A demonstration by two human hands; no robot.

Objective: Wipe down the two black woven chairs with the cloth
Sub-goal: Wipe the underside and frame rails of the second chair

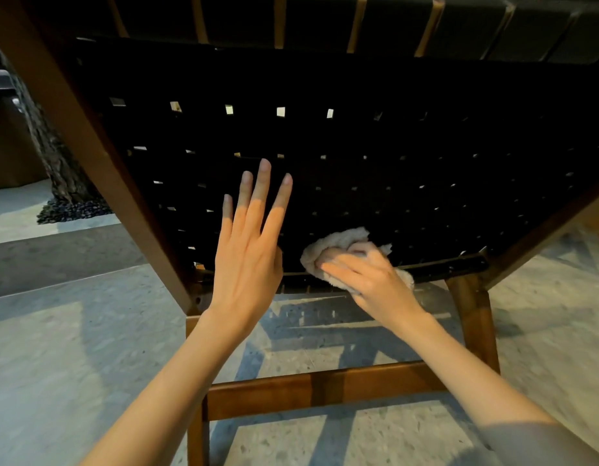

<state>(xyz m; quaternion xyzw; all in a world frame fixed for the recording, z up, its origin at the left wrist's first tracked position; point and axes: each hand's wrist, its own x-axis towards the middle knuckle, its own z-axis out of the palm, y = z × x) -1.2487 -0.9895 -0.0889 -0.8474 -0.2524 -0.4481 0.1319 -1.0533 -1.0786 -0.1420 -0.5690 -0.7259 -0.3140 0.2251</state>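
A black woven chair [375, 156] with a brown wooden frame fills the view, seen from behind its slanted backrest. My right hand [365, 280] grips a bunched pale cloth [338, 242] and presses it against the lower edge of the black webbing. My left hand [249, 240] is held flat with straight, spread fingers against or just in front of the webbing, left of the cloth. It holds nothing. Only one chair's woven back is in sight.
The chair's wooden side rail [89, 153] slants down the left, with a crossbar [318, 388] and rear leg [472, 317] below. A rough tree trunk [52, 153] in a bed of dark pebbles [72, 210] stands at the left. Speckled stone floor [56, 364] lies underneath.
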